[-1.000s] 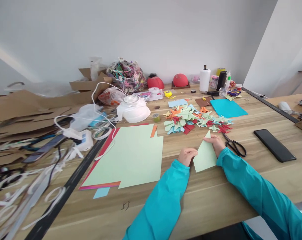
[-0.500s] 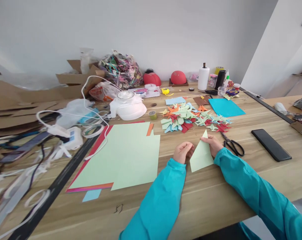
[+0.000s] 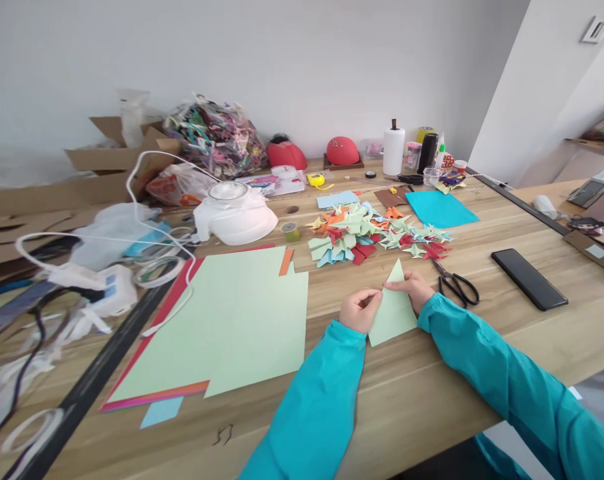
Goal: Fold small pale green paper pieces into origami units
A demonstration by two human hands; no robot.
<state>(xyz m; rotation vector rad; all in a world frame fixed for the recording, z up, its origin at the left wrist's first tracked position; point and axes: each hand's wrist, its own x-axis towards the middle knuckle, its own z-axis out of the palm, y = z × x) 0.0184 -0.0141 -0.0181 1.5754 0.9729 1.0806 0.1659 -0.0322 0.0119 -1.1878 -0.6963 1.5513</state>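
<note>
A pale green sheet of paper [image 3: 393, 316], folded to a point at its far end, is held just over the wooden table. My left hand [image 3: 361, 309] pinches its left edge between thumb and fingers. On the other side my right hand [image 3: 412, 288] grips the paper near the pointed tip, thumb lying across it. Past the tip lies a heap of folded paper pieces [image 3: 352, 235] in green, red, orange and blue. Black-handled scissors [image 3: 457, 283] rest just right of my right hand.
A stack of large green sheets [image 3: 242, 320] covers the table on the left, with a white cable across its edge. A black phone [image 3: 529, 279] lies at right. Behind are a turquoise sheet [image 3: 442, 209], a white lamp [image 3: 237, 217] and a white bottle [image 3: 393, 152].
My left hand has come onto the paper's left edge, where it was apart before. My right thumb now lies across the sheet. The whole view has shifted slightly.
</note>
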